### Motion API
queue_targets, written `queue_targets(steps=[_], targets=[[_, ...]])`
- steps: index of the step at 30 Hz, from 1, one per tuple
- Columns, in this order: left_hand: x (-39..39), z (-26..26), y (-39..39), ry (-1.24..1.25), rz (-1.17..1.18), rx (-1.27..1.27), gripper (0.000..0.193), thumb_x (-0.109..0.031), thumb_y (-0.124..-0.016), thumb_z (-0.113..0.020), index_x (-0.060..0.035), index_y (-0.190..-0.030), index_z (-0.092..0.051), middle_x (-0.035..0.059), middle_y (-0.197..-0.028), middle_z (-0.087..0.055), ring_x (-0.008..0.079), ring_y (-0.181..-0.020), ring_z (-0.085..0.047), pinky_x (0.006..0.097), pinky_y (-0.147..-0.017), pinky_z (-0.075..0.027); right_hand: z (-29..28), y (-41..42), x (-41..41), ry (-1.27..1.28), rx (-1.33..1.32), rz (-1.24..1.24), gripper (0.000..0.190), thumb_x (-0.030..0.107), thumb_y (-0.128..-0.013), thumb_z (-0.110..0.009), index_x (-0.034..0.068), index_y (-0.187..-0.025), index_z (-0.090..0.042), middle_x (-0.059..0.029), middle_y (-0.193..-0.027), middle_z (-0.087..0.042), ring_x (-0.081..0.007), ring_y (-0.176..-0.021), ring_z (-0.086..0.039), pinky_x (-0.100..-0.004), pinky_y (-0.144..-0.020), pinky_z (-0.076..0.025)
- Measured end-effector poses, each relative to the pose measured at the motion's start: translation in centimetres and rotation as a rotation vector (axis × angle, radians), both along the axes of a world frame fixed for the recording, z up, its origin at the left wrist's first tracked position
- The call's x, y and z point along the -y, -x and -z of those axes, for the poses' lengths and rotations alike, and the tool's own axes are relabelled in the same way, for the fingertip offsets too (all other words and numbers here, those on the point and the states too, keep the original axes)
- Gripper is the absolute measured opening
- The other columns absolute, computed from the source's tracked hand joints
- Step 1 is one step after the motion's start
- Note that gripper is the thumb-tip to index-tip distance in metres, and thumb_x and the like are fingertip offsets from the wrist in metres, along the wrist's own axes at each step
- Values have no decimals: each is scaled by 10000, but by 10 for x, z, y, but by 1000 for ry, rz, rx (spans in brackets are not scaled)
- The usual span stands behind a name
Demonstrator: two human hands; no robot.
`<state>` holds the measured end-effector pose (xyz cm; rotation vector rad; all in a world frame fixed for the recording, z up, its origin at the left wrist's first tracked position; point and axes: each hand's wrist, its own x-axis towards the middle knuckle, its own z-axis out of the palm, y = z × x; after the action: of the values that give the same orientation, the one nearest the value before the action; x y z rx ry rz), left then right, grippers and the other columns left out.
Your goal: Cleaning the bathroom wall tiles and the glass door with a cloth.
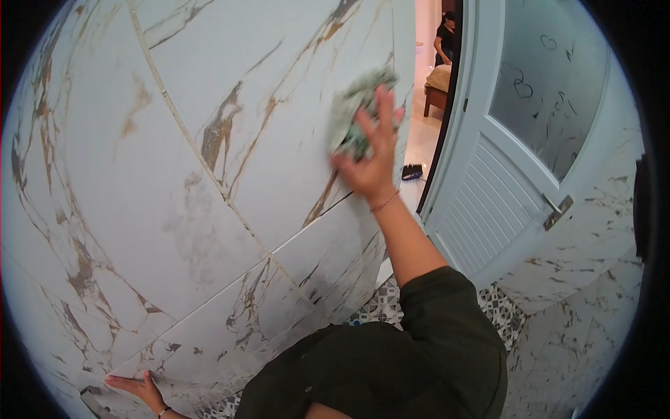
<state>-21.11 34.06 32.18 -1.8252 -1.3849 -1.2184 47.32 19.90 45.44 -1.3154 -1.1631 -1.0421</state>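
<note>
My right hand (pixel 372 162) presses a crumpled pale green cloth (pixel 343 123) against a marble-patterned wall tile (pixel 293 157), close to the wall's right edge. Its fingers are spread over the cloth, and both look blurred. Low on the left, my left hand (pixel 137 388) rests against the same wall with nothing in it, the thumb apart from the fingers. A metal fixture (pixel 94 400) juts out just beneath that hand. Grout lines cross the wall between my two hands.
A white door (pixel 487 199) with a frosted glass panel (pixel 549 89) and a lever handle (pixel 557 212) stands ajar on the right. Through the doorway appear a person (pixel 445 39), a bed (pixel 438 86) and a dark-bristled brush head (pixel 412 172). Patterned floor tiles (pixel 384 304) lie below.
</note>
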Motion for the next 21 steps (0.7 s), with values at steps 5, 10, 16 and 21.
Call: queue_targets(steps=[5,10,16,21], targets=[[0,5,1,17,68,121,1153,-735,-749,-520,-27,-1480,24,211,-1536,107,342,-1426,97,480,-1136,25,-9,-10,-2,-287,-205,-225,645,452,-795,-653,70,-1291,-493,-182,-1497,-248,-401,-1391,-182,-547,-1106,-97],[-5,12,3,27,66,126,1151,-739,-743,-522,-45,-1485,18,209,-1536,107,354,-1426,80,486,-1137,10,66,36,6,-190,-229,-84,682,339,-806,-666,-29,-1319,-407,-200,-1516,-172,-384,-1404,-152,-530,-1114,-94],[0,13,1,3,-8,170,1107,-793,-729,-463,-134,-1505,-27,173,-1555,47,373,-1429,-6,594,-1094,-30,-11,48,-8,-275,-360,-195,729,345,-759,-717,-12,-1324,-425,-197,-1511,-190,-385,-1403,-160,-529,-1113,-99],[13,-14,7,-33,-13,217,1029,-787,-770,-406,-134,-1504,-98,125,-1565,-29,332,-1435,-65,610,-1082,-26,4,173,-39,77,-22,-95,612,522,-763,-650,220,-1280,-529,-151,-1514,-223,-371,-1404,-180,-611,-1092,-65]])
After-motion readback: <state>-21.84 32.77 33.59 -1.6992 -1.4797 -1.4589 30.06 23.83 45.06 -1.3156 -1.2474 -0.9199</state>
